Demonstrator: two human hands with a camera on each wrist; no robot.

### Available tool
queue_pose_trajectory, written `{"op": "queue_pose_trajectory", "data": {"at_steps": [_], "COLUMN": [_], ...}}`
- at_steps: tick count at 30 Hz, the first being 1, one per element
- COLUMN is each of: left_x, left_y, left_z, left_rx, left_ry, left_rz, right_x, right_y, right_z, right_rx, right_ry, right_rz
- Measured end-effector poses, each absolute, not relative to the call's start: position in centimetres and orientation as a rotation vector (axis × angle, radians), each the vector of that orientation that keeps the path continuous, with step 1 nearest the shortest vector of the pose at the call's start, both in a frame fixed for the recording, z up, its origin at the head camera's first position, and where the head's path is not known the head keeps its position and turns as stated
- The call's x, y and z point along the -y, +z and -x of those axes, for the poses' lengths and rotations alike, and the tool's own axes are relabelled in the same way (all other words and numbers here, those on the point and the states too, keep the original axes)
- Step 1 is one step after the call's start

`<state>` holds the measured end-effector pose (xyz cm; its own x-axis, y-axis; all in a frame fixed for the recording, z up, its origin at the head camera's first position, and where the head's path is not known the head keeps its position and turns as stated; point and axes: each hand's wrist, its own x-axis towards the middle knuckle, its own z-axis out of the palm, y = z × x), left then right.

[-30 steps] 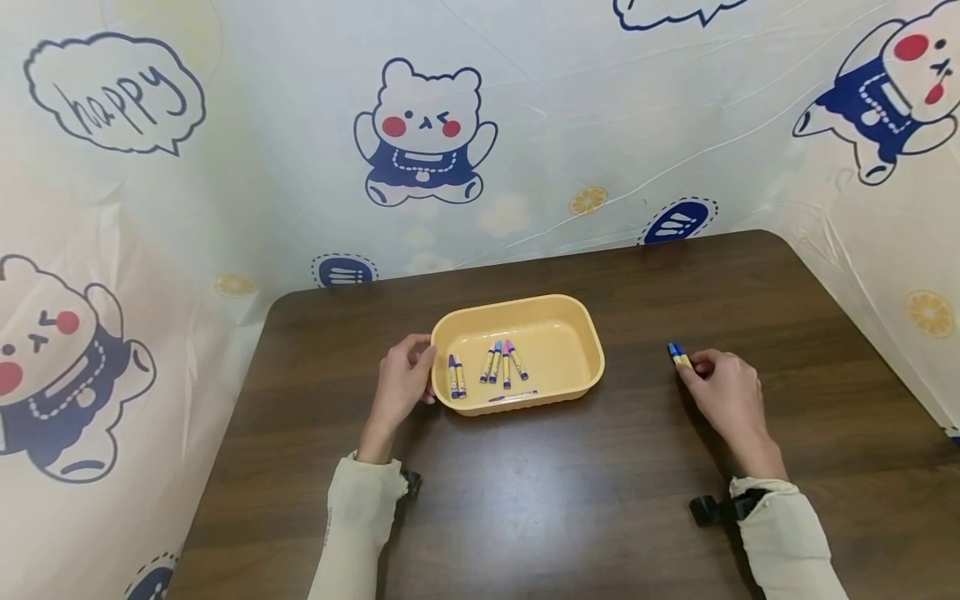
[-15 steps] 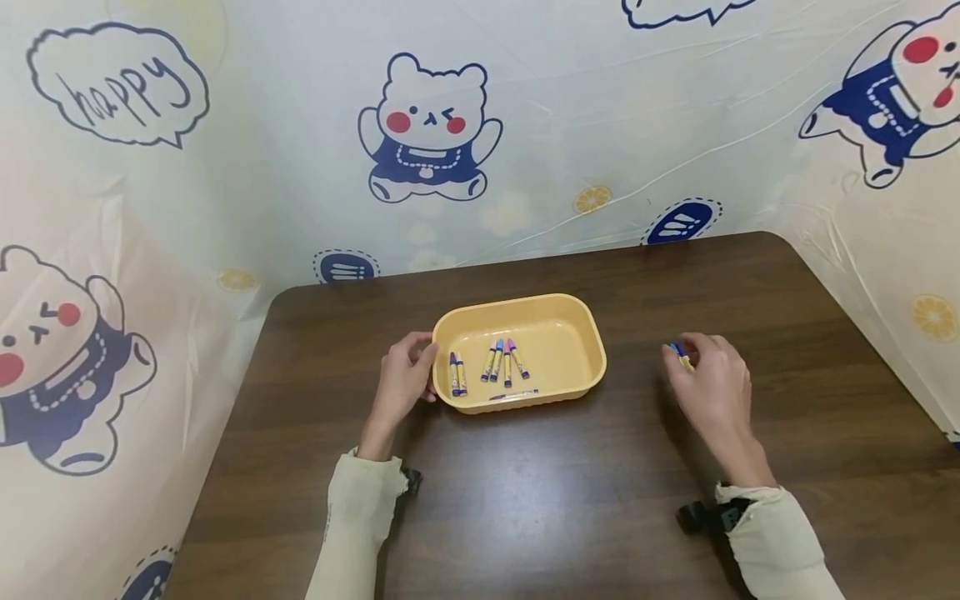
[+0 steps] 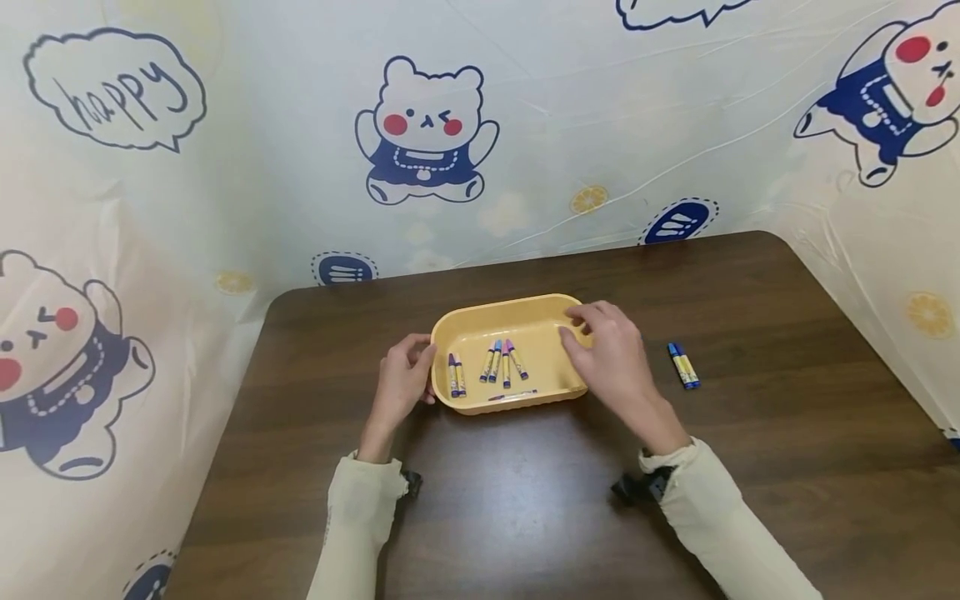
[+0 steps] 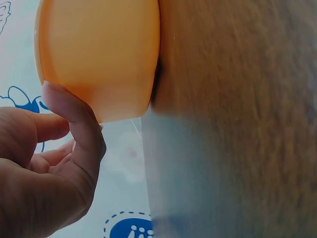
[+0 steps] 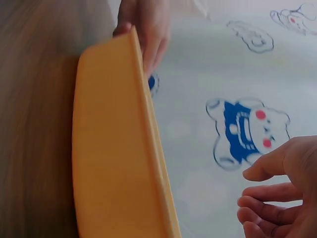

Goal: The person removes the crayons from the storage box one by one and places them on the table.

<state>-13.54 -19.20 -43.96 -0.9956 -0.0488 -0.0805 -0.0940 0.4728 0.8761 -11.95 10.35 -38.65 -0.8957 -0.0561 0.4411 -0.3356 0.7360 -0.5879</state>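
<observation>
A yellow plastic basin stands on the table, with several crayons lying in its left half. One more purple crayon lies along the near wall. My left hand grips the basin's left end, its thumb at the rim in the left wrist view. Over the basin's right end hovers my right hand, fingers spread and holding nothing; the right wrist view also shows its fingers apart from the wall. Two blue-tipped crayons lie side by side on the table, right of that hand.
The brown wooden table runs back to a patterned curtain with printed bears. Curtain cloth also hangs at both sides. Each wrist carries a small black camera.
My right hand has let go of the two blue crayons, leaving them on the table, and moved left over the basin's right end. The left hand has stayed at the basin's left end.
</observation>
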Motion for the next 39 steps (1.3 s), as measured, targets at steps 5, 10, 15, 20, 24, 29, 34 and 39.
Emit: {"op": "queue_pose_trajectory", "data": {"at_steps": [5, 10, 15, 20, 24, 29, 34, 39], "left_x": [19.1, 18.9, 18.6, 18.6, 18.6, 18.5, 18.7, 18.8], "left_y": [-44.2, -44.2, -43.8, -43.7, -43.8, -43.9, -43.9, -43.9], "left_z": [13.4, 13.5, 13.8, 13.9, 13.8, 13.8, 13.7, 13.6], "left_rx": [-2.655, -2.657, -2.661, -2.684, -2.670, -2.675, -2.688, -2.687], "left_ry": [1.591, 1.606, 1.609, 1.607, 1.598, 1.602, 1.601, 1.619], "left_rz": [0.134, 0.129, 0.106, 0.116, 0.112, 0.104, 0.123, 0.084], "right_x": [-7.1, -5.4, -5.0, -5.0, -4.9, -4.7, -4.6, -4.6], "right_y": [-39.0, -40.6, -42.2, -43.3, -43.6, -43.7, -43.7, -43.8], "right_z": [13.7, 14.7, 15.1, 15.5, 15.6, 15.7, 15.8, 15.8], "right_rx": [2.664, 2.804, 2.901, 2.996, 3.115, 3.145, 3.178, 3.211], "right_ry": [0.997, 1.020, 1.037, 0.951, 0.868, 0.826, 0.884, 0.862], "right_rz": [-0.348, -0.319, -0.256, -0.269, -0.245, -0.249, -0.237, -0.217]}}
